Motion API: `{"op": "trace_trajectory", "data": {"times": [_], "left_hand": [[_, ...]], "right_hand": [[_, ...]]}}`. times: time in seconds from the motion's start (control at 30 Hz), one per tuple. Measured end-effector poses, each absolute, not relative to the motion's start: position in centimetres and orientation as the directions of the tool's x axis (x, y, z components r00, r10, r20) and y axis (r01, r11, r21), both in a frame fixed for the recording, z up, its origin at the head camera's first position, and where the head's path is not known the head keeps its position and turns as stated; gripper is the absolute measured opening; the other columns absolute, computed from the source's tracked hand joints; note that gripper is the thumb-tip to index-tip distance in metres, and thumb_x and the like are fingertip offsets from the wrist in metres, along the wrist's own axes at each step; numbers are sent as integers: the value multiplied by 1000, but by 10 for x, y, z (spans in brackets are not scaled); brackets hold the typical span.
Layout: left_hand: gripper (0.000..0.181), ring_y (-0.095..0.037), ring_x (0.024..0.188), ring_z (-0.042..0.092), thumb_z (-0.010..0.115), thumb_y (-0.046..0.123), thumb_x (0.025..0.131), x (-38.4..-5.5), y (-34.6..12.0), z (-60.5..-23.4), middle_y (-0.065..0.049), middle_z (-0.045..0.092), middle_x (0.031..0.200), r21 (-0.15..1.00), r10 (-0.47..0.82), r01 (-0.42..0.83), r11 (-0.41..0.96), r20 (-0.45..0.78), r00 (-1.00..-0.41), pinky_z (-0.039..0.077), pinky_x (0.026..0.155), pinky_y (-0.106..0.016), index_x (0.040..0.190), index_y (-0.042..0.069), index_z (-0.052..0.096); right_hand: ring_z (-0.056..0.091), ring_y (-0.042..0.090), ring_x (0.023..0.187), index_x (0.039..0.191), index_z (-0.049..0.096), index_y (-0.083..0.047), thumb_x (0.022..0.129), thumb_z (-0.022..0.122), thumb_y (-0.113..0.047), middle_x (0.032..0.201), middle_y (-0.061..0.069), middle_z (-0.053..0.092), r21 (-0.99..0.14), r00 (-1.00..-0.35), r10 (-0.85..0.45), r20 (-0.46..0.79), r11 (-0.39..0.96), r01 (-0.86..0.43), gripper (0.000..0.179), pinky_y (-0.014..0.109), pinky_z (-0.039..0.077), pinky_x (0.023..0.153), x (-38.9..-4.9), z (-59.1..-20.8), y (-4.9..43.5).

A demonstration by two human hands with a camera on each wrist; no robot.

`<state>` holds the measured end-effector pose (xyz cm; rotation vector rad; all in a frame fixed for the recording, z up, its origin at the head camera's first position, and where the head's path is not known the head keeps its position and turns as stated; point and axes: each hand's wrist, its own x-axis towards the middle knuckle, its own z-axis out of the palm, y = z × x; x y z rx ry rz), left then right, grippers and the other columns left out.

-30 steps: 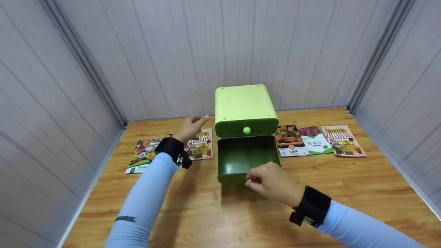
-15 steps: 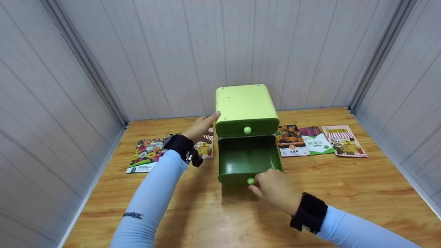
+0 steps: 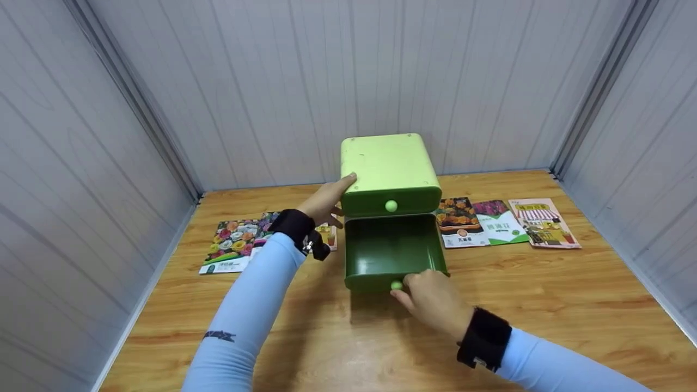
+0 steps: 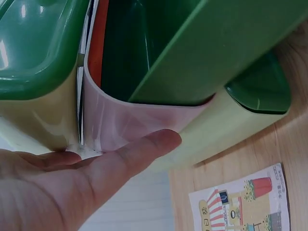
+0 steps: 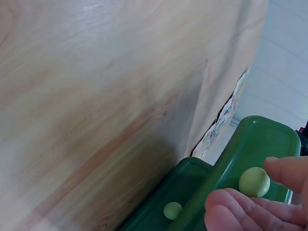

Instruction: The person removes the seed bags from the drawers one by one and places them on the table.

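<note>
A small green cabinet [image 3: 387,160] stands at the back of the table, its middle drawer [image 3: 395,247] pulled out with a bare green inside. My left hand [image 3: 326,200] rests against the cabinet's left side with fingers fairly straight; one finger reaches the top edge. In the left wrist view that hand [image 4: 82,183] touches the pale casing. My right hand [image 3: 440,302] has curled fingers about the round light-green knob [image 3: 396,285] of the open drawer. The right wrist view has its fingers [image 5: 288,172] on two sides of that knob [image 5: 254,182]; contact is partly hidden.
Printed flower packets [image 3: 231,242] lie left of the cabinet, and a shop-picture packet [image 4: 243,204] shows near the left hand. On the right lie an orange-flower packet [image 3: 462,223], a white-green packet [image 3: 501,224] and another shop-picture packet [image 3: 544,223]. Grey panel walls [image 3: 261,87] enclose the table.
My left hand has moved right from beside the cabinet to touch its left side. The right hand shifted slightly toward me and right, showing the knob. The drawer looks unmoved.
</note>
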<state>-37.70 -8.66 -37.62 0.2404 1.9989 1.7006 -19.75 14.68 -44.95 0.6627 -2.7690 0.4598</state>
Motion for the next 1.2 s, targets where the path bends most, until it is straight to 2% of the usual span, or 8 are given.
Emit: {"op": "trace_trajectory", "data": {"times": [0.2,0.37,0.63,0.87,1.2], "left_hand": [[75,-51,118,53,47,64,94,-375,-85,-373,-15,43,142,959,435,-169,229,-256,-863,48,91,-62,149,15,37],[72,-46,107,61,45,64,95,-374,-85,-371,-14,48,138,956,434,-151,251,-250,-866,52,86,-59,146,14,41],[73,-47,111,58,44,66,95,-375,-85,-372,-16,46,134,956,435,-172,236,-262,-861,49,89,-60,145,14,41],[71,-41,100,61,42,66,95,-373,-84,-373,-17,49,128,957,412,-157,243,-248,-877,51,82,-54,143,14,43],[70,-37,93,58,42,67,94,-371,-81,-376,-17,52,120,955,391,-154,252,-246,-887,51,74,-49,137,12,47]], "right_hand": [[48,8,48,62,55,-16,91,69,-39,55,-4,53,-251,-883,-375,282,859,-445,40,30,41,46,-198,-456,146],[43,6,46,61,53,-16,91,69,-36,53,-6,48,-283,-880,-365,305,847,-450,40,28,38,45,-200,-461,146],[47,7,48,60,52,-17,93,69,-31,54,-8,48,-310,-857,-366,362,820,-481,39,28,39,46,-204,-454,146],[52,11,50,60,51,-17,93,68,-31,55,-7,49,-300,-854,-347,387,829,-472,39,31,42,47,-211,-449,146],[45,10,49,63,56,-14,94,68,-28,56,-5,50,-338,-866,-325,381,822,-458,36,29,39,48,-225,-448,147]]}}
